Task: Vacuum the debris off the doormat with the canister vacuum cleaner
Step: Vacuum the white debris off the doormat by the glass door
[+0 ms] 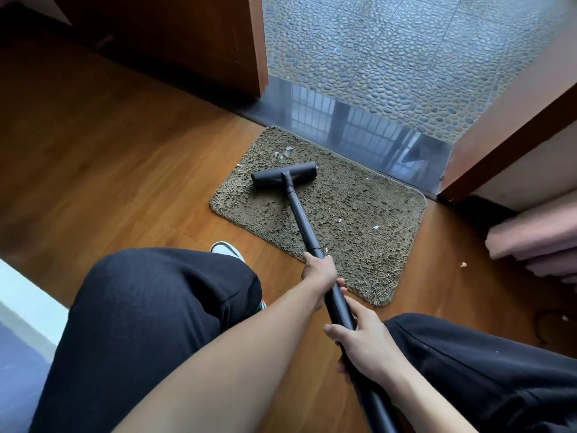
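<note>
Our left hand [321, 273] has its fingers wrapped firmly round the long black tubular vacuum wand [301, 223]. Just behind them, nearer us, our right hand [365, 345] curls round the same tube. Well ahead of both sets of fingers, the black T-shaped floor nozzle [284, 175] rests on the brown shaggy rectangular doormat [359, 198]. Pale debris chips [285, 151] lie just beyond the nozzle, farthest from our fingers.
</note>
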The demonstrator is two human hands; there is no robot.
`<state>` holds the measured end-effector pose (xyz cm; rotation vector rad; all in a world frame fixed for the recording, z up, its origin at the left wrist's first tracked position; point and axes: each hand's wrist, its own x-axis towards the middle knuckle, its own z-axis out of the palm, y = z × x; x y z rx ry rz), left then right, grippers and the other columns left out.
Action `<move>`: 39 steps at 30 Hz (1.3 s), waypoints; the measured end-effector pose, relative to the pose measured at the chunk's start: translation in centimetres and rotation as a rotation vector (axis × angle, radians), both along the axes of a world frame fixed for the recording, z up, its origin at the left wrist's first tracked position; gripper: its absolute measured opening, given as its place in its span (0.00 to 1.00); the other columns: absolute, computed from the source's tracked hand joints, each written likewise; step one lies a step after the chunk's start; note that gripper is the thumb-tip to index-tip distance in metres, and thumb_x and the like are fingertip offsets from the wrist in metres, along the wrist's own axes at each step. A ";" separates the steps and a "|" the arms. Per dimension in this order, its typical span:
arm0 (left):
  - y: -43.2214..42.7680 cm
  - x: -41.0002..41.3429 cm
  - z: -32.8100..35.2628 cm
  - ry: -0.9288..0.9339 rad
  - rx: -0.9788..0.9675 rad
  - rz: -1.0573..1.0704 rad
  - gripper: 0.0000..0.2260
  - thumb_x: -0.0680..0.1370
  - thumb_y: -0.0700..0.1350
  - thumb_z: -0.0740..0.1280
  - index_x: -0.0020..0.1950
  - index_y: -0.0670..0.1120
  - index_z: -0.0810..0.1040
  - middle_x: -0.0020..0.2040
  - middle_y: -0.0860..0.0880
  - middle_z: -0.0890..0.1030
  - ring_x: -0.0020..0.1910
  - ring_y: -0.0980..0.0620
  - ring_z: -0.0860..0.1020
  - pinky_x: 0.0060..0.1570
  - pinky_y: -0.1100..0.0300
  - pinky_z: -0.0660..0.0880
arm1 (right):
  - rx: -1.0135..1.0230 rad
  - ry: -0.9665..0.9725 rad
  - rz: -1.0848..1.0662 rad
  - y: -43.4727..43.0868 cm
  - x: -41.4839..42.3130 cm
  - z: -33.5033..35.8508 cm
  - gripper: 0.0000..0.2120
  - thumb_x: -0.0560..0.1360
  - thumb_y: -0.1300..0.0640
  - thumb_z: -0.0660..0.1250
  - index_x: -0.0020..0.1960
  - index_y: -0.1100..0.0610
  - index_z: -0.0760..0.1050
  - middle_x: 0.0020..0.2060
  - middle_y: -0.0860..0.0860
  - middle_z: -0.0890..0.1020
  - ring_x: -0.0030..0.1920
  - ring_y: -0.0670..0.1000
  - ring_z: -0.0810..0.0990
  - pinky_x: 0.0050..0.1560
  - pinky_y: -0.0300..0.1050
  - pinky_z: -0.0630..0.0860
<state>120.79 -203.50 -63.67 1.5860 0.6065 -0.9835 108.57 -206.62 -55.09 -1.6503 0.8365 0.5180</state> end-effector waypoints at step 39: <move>-2.5 9.0 0.2 0.015 -0.020 0.036 0.14 0.84 0.45 0.53 0.70 0.43 0.60 0.32 0.44 0.71 0.24 0.50 0.70 0.23 0.63 0.73 | 0.075 0.005 0.041 -3.7 9.2 -0.1 0.11 0.77 0.62 0.68 0.58 0.53 0.74 0.37 0.57 0.75 0.22 0.51 0.77 0.23 0.43 0.75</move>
